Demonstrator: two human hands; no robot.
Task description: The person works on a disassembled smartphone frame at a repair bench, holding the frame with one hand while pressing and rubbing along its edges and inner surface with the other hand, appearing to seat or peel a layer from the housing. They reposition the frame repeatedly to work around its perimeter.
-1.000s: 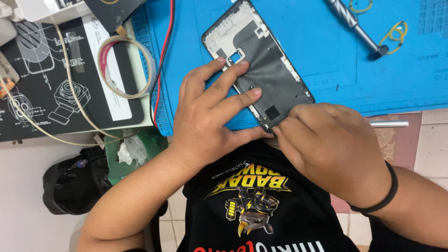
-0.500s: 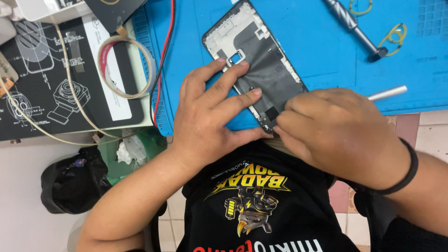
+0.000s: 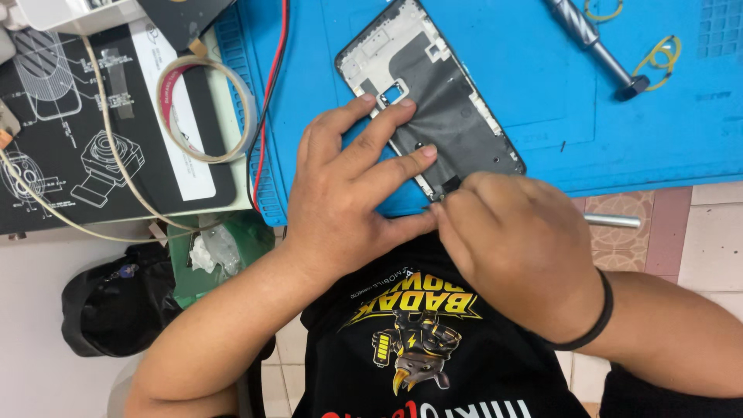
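An opened phone frame, dark inside with a pale rim, lies tilted on a blue work mat. My left hand rests flat on its lower part, fingers spread and pressing it down. My right hand is closed at the frame's near bottom edge. Its fingertips pinch a thin metal tool, whose silver end sticks out to the right. The tool's tip is hidden under my fingers.
A grey screwdriver and yellow rubber bands lie at the mat's far right. A tape roll sits on a black printed mat to the left, beside red and black wires. A black bag lies on the floor.
The silver end of the tool swung upward, then dropped back to level and lower. My right hand shifted slightly left at the frame's edge. My left hand stayed pressed on the frame.
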